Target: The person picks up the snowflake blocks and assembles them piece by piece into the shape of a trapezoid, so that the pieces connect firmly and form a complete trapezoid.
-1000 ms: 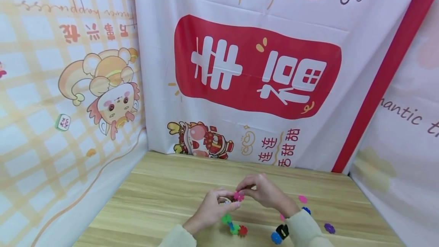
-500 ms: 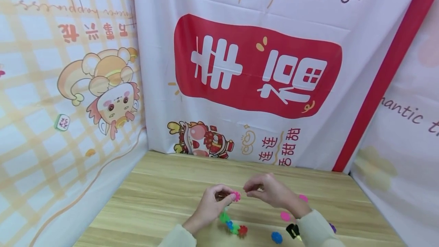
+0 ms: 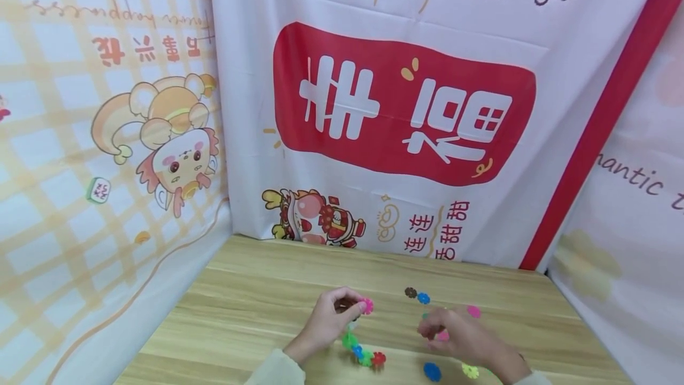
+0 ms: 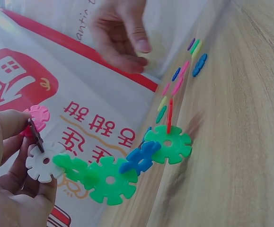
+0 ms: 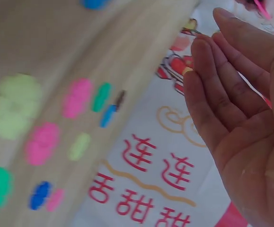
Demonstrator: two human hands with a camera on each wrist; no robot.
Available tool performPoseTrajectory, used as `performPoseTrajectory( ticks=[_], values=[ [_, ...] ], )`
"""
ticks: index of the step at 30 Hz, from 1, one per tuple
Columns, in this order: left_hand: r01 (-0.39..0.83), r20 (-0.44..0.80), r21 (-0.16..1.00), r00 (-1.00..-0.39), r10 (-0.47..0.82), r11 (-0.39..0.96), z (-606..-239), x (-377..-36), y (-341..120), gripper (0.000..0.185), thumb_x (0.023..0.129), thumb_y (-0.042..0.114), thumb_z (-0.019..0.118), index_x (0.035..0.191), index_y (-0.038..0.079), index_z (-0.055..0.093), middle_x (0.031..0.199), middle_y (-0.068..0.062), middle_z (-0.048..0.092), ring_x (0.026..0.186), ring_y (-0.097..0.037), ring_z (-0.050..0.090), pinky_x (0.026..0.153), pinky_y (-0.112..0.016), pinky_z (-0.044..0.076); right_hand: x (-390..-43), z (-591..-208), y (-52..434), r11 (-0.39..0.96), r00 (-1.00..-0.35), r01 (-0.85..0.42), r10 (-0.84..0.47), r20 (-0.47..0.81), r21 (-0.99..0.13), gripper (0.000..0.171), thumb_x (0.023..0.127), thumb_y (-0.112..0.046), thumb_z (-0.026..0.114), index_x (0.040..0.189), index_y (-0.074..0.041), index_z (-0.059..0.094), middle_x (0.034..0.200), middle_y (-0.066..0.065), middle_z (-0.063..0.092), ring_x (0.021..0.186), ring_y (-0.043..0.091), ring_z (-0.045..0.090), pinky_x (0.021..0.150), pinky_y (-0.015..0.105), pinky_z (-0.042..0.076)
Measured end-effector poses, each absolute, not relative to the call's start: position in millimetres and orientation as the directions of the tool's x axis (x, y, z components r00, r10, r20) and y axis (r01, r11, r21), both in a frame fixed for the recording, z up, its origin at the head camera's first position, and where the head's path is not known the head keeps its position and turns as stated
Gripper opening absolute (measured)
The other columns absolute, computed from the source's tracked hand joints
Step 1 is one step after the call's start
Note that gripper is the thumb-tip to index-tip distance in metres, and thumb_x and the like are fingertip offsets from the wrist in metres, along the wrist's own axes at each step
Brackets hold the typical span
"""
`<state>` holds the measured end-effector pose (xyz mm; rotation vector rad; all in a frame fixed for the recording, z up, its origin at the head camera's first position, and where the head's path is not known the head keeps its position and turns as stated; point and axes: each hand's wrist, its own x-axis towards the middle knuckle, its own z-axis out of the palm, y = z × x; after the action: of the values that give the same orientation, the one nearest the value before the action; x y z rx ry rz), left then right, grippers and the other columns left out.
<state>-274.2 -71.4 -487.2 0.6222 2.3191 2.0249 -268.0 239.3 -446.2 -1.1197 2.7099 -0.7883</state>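
My left hand (image 3: 325,321) pinches the top end of a chain of interlocking plastic snowflake discs. In the left wrist view the chain begins with a pink disc (image 4: 40,119) by the thumb. A dark brown disc (image 4: 36,136) and a white disc (image 4: 45,161) follow. Further along come green discs (image 4: 103,191), a blue disc (image 4: 140,158) and a red disc (image 4: 170,113) at the far end, low over the table. My right hand (image 3: 462,336) holds nothing; its fingers are loosely bent above loose discs on the right, partly covering a pink disc (image 3: 442,335).
Loose discs lie on the wooden table (image 3: 256,290): a brown disc (image 3: 410,292) beside a light blue disc (image 3: 424,298), a pink disc (image 3: 474,311), a blue disc (image 3: 432,371) and a yellow-green disc (image 3: 470,371). Printed cloth (image 3: 401,106) hangs behind the table.
My right hand has come away from the pink disc at the chain's end and moved right and nearer, over the loose discs. The left hand stays in place, still holding the chain.
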Motion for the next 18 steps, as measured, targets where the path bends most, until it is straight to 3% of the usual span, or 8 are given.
performPoseTrajectory(
  ticks=[5, 8, 15, 18],
  values=[
    [0.295, 0.258, 0.951, -0.920, 0.294, 0.089, -488, -274, -71, 0.022, 0.090, 0.035, 0.067, 0.101, 0.016, 0.068, 0.097, -0.006, 0.073, 0.089, -0.030, 0.067, 0.072, -0.024, 0.057, -259, -462, 251, 0.678, -0.785, -0.409, -0.603, -0.143, -0.611, 0.025, 0.085, -0.031, 0.073, 0.108, -0.021, 0.070, 0.097, -0.010, 0.070, 0.087, 0.002, 0.063, 0.076, 0.029, 0.058],
    [0.293, 0.259, 0.953, -0.921, 0.292, 0.081, -488, -273, -70, 0.022, 0.091, 0.034, 0.067, 0.102, 0.015, 0.068, 0.098, -0.007, 0.072, 0.089, -0.026, 0.068, 0.073, -0.023, 0.057, -255, -469, 256, 0.720, -0.791, -0.301, -0.555, -0.259, -0.625, 0.028, 0.083, -0.034, 0.074, 0.110, -0.027, 0.068, 0.100, -0.011, 0.068, 0.089, 0.006, 0.063, 0.078, 0.035, 0.057],
    [0.294, 0.262, 0.952, -0.923, 0.283, 0.079, -487, -272, -69, 0.021, 0.091, 0.032, 0.067, 0.101, 0.014, 0.069, 0.098, -0.009, 0.072, 0.085, -0.018, 0.067, 0.072, -0.023, 0.057, -256, -485, 262, 0.661, -0.723, -0.510, -0.676, -0.142, -0.550, 0.024, 0.084, -0.032, 0.073, 0.107, -0.026, 0.070, 0.095, -0.016, 0.068, 0.085, -0.003, 0.061, 0.074, 0.020, 0.055],
    [0.293, 0.259, 0.952, -0.925, 0.279, 0.088, -488, -273, -69, 0.020, 0.091, 0.033, 0.067, 0.100, 0.015, 0.069, 0.097, -0.008, 0.071, 0.085, -0.020, 0.067, 0.071, -0.023, 0.057, -257, -488, 262, 0.662, -0.730, -0.466, -0.662, -0.168, -0.586, 0.023, 0.084, -0.029, 0.074, 0.106, -0.026, 0.071, 0.093, -0.016, 0.068, 0.083, -0.003, 0.061, 0.072, 0.019, 0.054]
  ],
)
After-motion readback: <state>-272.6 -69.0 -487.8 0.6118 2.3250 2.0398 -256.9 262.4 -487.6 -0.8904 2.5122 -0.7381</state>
